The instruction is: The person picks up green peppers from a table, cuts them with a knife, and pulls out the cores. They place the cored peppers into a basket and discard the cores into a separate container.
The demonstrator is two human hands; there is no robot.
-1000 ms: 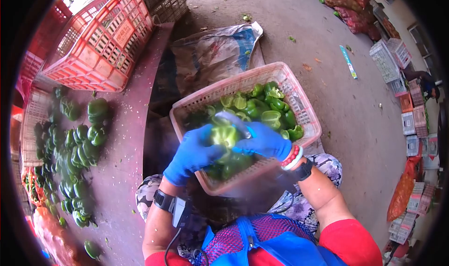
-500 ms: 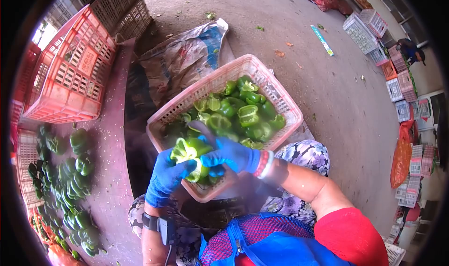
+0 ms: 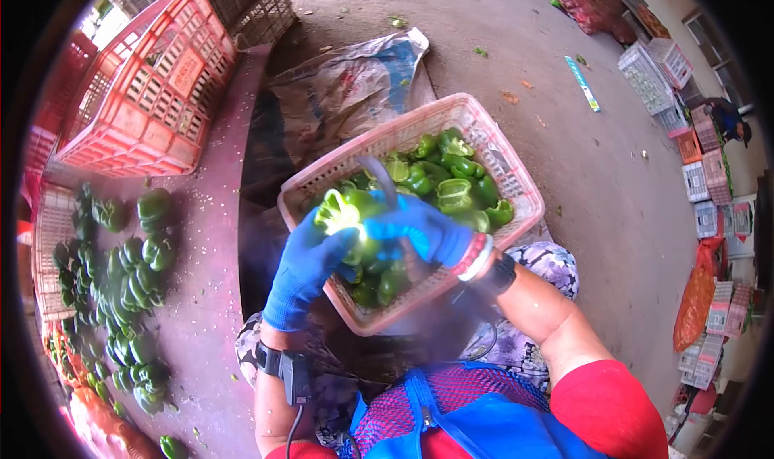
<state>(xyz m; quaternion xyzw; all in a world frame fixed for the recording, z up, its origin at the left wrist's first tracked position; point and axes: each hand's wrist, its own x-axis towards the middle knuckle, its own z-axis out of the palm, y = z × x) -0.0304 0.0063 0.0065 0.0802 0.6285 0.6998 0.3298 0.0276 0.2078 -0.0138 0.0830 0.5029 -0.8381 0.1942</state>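
Left hand (image 3: 305, 269), blue-gloved, gripping cut pepper (image 3: 343, 211) over basket (image 3: 516, 177). Right hand (image 3: 419, 229) closed on knife (image 3: 379, 181); handle hidden, blade blurred. Pepper's underside hidden by glove.

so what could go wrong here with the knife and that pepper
The knife in the right hand works close to the left hand gripping the pepper, so a slip might cut the glove. The basket sits tilted on the lap and could tip, spilling the cut peppers.
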